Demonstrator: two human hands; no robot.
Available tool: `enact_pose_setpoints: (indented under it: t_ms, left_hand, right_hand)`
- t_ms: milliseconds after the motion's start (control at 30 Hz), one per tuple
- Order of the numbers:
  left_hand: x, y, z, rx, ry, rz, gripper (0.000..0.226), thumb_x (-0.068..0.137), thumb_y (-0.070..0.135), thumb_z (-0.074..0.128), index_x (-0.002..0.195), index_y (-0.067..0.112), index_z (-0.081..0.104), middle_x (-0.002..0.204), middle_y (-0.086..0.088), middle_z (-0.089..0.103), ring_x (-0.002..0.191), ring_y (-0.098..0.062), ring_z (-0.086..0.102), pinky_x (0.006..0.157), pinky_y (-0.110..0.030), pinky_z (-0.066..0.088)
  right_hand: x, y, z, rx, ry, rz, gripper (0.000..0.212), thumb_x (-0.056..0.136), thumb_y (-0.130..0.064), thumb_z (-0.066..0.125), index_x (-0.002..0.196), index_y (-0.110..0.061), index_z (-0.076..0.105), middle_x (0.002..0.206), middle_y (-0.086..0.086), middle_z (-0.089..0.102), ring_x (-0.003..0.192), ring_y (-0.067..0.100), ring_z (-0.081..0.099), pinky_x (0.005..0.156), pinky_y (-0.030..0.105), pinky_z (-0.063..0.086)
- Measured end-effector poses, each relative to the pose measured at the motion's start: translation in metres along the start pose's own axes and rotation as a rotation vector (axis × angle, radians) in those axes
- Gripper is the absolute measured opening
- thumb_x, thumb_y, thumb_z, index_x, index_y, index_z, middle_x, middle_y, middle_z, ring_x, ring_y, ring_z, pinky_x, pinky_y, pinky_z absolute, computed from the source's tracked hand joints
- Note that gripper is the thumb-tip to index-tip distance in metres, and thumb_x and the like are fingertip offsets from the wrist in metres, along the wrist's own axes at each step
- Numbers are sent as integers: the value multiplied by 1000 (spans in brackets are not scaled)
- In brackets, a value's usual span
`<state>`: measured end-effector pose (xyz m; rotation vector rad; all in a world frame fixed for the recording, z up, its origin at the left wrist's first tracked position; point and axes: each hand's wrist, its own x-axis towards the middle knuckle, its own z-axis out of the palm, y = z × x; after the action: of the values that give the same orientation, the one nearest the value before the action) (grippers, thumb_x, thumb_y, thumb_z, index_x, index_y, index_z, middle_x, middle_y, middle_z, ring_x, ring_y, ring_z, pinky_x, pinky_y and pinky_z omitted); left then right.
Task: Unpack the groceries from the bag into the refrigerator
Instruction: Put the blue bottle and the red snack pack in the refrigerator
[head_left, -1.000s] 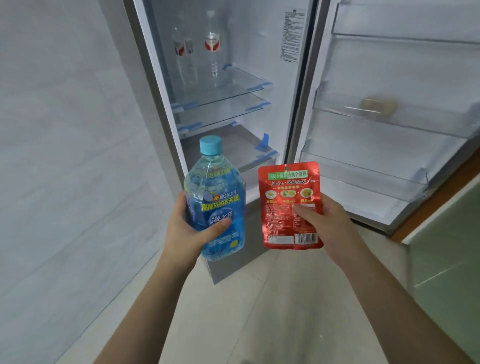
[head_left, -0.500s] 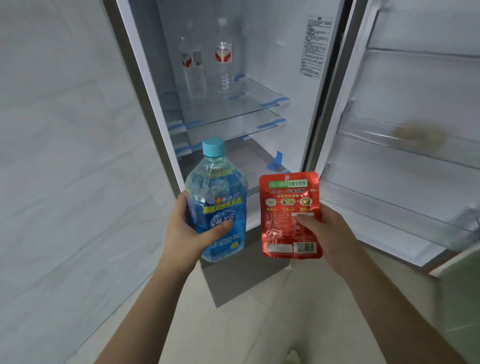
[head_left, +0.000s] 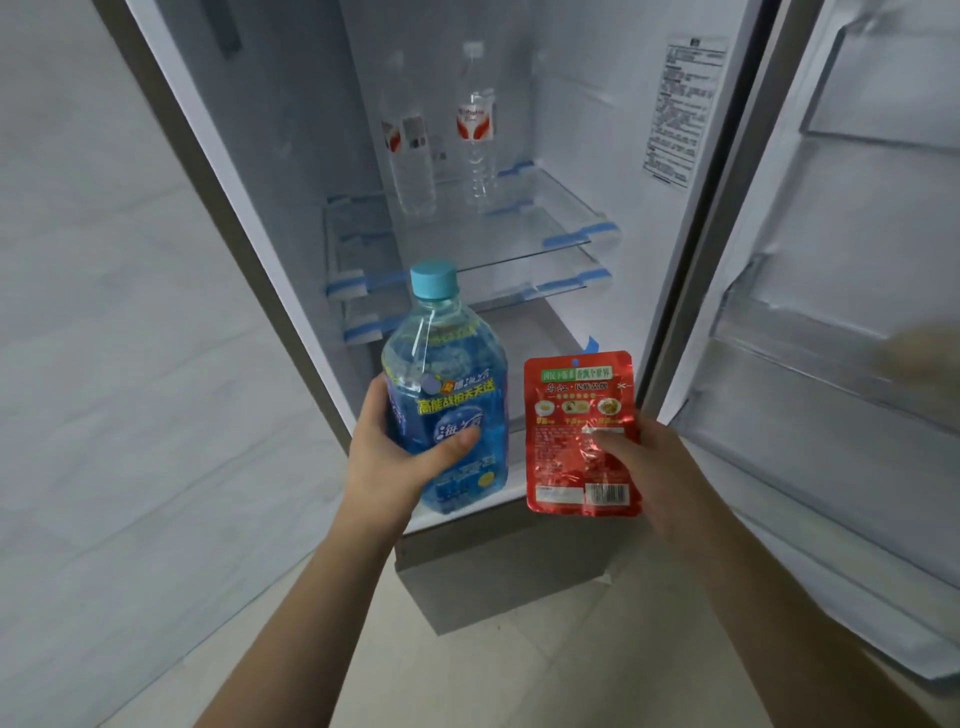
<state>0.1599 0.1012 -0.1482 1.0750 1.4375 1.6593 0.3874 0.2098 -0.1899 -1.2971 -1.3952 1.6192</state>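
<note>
My left hand (head_left: 387, 457) grips a blue drink bottle (head_left: 441, 384) with a light blue cap, held upright in front of the open refrigerator (head_left: 291, 171). My right hand (head_left: 649, 467) holds a red foil snack packet (head_left: 579, 431) by its right edge, just right of the bottle. Both items hover at the level of the fridge's lowest compartment. Two clear water bottles (head_left: 475, 124) stand at the back of the upper glass shelf (head_left: 519, 228). The grocery bag is out of view.
The refrigerator door (head_left: 831, 312) hangs open on the right, with clear door bins; a blurred yellowish item (head_left: 919, 353) lies in one. A second glass shelf (head_left: 561, 280) sits just under the first. A pale tiled wall is at the left, beige floor below.
The view has moved closer to the fridge and swung left, so the interior fills more of the frame. Both hands keep their items side by side in the same grip.
</note>
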Motion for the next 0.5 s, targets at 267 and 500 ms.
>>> enact_pose_setpoints:
  t_ms: [267, 500]
  left_hand:
    - [30, -13, -12, 24, 43, -11, 72, 57, 28, 88, 120, 20, 54, 114, -3, 70, 105, -26, 69, 82, -41, 59]
    - [72, -30, -35, 13, 37, -14, 76, 57, 26, 90, 122, 13, 52, 117, -9, 68, 107, -30, 68, 87, -55, 56]
  right_hand:
    - [53, -4, 25, 1, -84, -3, 29, 90, -34, 64, 118, -29, 56, 106, -7, 72, 92, 15, 71, 84, 37, 54]
    - [99, -5, 55, 12, -142, 16, 26, 90, -27, 65, 116, -25, 61, 103, -5, 74, 90, 19, 72, 84, 40, 55]
